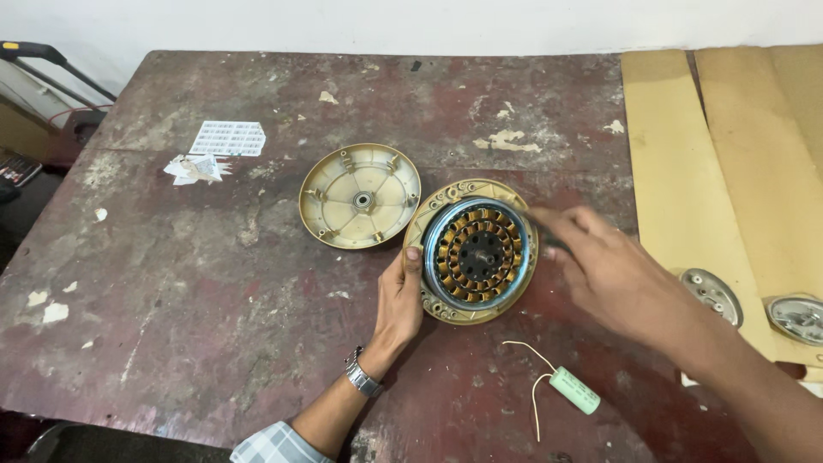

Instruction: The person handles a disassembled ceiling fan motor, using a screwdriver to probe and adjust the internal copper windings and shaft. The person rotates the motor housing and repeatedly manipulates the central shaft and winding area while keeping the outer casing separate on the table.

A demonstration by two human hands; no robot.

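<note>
- Right forearm fills the lower right of the view; right hand is blurred, reaching over the right rim of the fan motor, fingers loosely curled. Can't tell if it grips anything.
- Left hand lies flat on the table, thumb and fingertips pressed against the motor's left rim, bracing it, not clenched. Metal wristwatch on the wrist, checked sleeve below.
- Motor sits centre-right on the worn dark red table: gold lower shell, blue-grey ring, copper windings around a black core.
- Gold round cover lies inside-up just left of the motor, touching or nearly touching it, bearing at its centre.
- Green capacitor with white leads lies near the front edge.
- Torn paper scraps far left.
- Cardboard sheets at right carry two round metal parts.
</note>
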